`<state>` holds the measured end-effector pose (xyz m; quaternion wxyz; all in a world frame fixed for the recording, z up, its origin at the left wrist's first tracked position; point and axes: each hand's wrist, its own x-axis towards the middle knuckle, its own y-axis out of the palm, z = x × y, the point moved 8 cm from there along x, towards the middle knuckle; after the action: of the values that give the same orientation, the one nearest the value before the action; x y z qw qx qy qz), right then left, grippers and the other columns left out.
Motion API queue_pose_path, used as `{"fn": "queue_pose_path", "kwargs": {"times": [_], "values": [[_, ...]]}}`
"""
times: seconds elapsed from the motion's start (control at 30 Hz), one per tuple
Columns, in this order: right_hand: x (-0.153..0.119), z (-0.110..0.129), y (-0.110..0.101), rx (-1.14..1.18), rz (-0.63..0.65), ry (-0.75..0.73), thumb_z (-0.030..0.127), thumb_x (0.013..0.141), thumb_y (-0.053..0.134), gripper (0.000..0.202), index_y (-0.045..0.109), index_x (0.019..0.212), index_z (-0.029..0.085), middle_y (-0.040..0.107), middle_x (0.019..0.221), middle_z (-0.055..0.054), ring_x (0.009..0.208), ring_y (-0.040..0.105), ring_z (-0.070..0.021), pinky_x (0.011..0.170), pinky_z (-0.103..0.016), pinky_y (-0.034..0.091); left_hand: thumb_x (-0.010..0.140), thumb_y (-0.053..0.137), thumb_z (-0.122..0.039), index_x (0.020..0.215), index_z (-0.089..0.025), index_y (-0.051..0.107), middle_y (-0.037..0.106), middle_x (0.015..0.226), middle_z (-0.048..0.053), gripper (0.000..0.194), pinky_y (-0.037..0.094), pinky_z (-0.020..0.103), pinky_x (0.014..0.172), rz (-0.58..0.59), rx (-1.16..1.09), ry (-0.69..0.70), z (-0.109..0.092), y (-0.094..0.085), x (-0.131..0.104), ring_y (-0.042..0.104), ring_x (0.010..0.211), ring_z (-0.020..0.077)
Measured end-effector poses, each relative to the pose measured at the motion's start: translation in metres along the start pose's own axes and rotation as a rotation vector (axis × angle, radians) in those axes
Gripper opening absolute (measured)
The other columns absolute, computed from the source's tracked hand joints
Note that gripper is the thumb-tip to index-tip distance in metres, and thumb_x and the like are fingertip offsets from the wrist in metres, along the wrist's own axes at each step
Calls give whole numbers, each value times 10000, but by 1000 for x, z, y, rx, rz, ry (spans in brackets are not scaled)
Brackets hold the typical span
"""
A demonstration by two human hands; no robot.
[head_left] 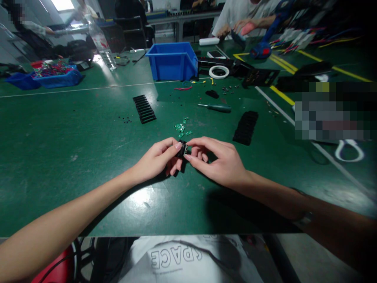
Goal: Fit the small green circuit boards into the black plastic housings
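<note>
My left hand (161,158) pinches a small black plastic part (182,149) above the green table. From the other side, my right hand (219,159) has its thumb and forefinger closed on a small green circuit board (186,149) at the part's right edge. Whether the board is fully seated cannot be made out. Just beyond my fingers lies a loose pile of small green circuit boards (180,127). To the left is a row of black slotted parts (144,109). A stack of similar black parts (246,127) lies to the right.
A dark green screwdriver (219,108) lies past the boards. Behind it stand a blue bin (172,61) and a white tape roll (218,72). A water bottle (103,45) and a blue tray of wires (60,77) are back left. A blue power drill (262,51) stands near another person's hands.
</note>
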<state>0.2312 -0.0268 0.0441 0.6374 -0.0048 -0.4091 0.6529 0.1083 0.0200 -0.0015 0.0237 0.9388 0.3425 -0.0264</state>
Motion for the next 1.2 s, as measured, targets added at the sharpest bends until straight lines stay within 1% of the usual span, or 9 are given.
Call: {"fn": "queue_pose_path", "kwargs": {"times": [0.2,0.4,0.63,0.77,0.97,1.2], "values": [[0,0,1,-34,30,-9,233,902,681,207,655,1100,179,662,807,-19,640,566,-114,582,-250,479,1011,464,-513,914,-186,448,629,623,-21,342,418,164,433,-1,0,4,0,0,0,571,462,89],[0,2,1,-55,29,-39,213,898,685,209,657,1101,169,659,812,-20,655,574,-115,599,-249,487,1025,452,-481,919,-184,450,624,614,-24,315,417,164,430,-7,7,7,-1,0,0,563,457,88],[0,2,2,-77,36,-64,212,912,665,196,645,1106,191,658,814,-18,664,578,-124,632,-258,503,1014,466,-503,919,-182,456,635,621,-18,335,418,157,424,-1,5,5,0,-1,1,566,451,85],[0,2,3,-90,45,-64,212,910,668,188,650,1096,190,663,814,-19,660,580,-126,637,-261,502,1007,481,-504,953,-180,470,649,634,-9,328,421,161,416,2,-4,-9,1,0,0,575,450,92],[1,2,3,-87,61,-59,194,904,677,197,661,1100,171,667,811,-19,664,589,-122,641,-253,497,1005,498,-481,996,-173,497,677,714,13,309,438,169,429,6,-3,-27,1,2,0,591,481,91],[0,4,4,-106,72,-74,224,929,652,196,661,1118,173,674,811,-27,693,615,-137,670,-266,509,1007,503,-467,1015,-167,500,692,767,33,301,443,172,436,25,24,-32,0,4,-2,599,500,90]]}}
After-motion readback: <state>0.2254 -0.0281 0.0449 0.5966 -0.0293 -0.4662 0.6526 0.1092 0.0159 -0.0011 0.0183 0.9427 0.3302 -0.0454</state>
